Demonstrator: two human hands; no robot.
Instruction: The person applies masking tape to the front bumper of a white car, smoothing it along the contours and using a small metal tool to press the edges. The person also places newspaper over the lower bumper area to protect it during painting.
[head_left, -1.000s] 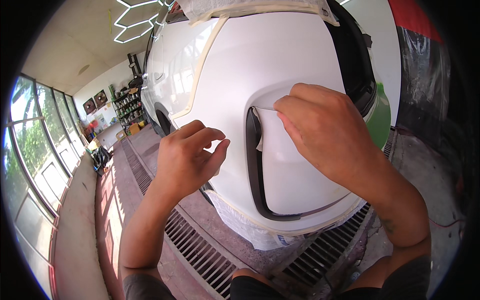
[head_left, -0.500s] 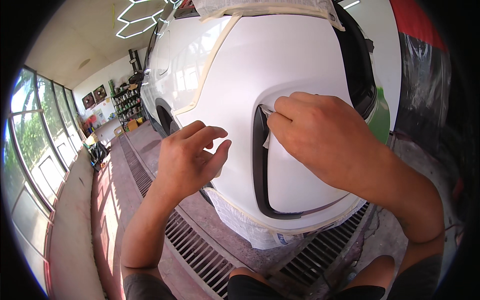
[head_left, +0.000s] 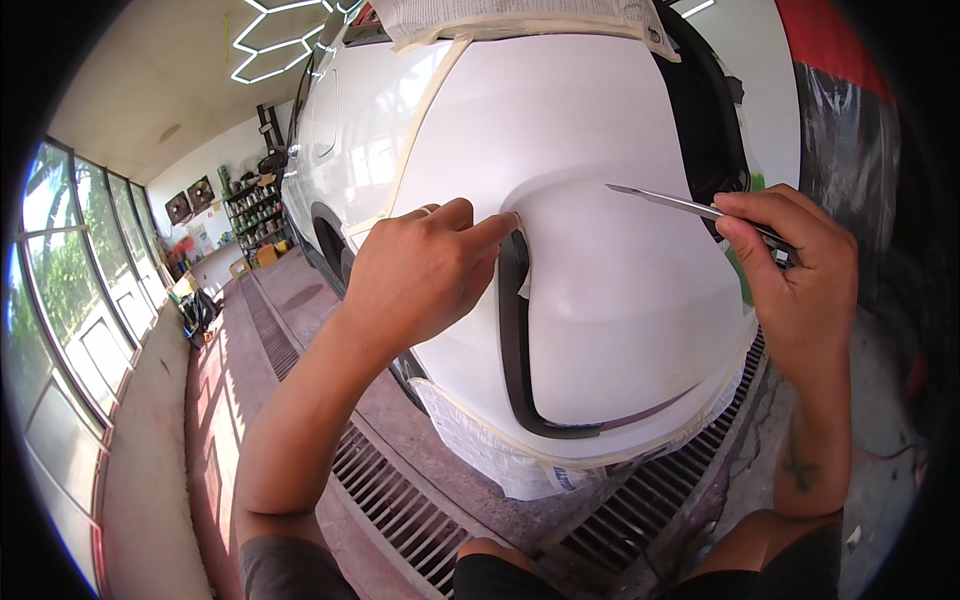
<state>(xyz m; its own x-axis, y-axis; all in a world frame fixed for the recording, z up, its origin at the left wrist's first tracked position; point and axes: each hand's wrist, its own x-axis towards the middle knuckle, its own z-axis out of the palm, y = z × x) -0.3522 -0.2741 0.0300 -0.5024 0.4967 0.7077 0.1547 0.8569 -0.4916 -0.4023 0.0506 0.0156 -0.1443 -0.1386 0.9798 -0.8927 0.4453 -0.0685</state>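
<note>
My left hand (head_left: 420, 270) has its fingers curled, with the index fingertip at the upper end of a black trim strip (head_left: 515, 340) in the bumper. A pale piece of masking tape (head_left: 525, 275) shows along that strip's inner edge, just below the fingertip; my left thumb is hidden. Pinched between the fingers and thumb of my right hand (head_left: 800, 260) is a slim silver craft knife (head_left: 672, 202). Its pointed blade is directed left, above the white bumper (head_left: 620, 310) and apart from my left hand.
Tape (head_left: 425, 110) borders the white panel of the car, with masking paper (head_left: 530, 15) above and masking sheet (head_left: 490, 440) hanging below. Metal floor grates (head_left: 390, 500) run beneath. Windows (head_left: 80, 250) line the left; a shelf (head_left: 255, 215) of cans stands behind.
My right hand has left the trim strip, moved right and now holds the craft knife. My left hand has moved right and up to the strip's upper end.
</note>
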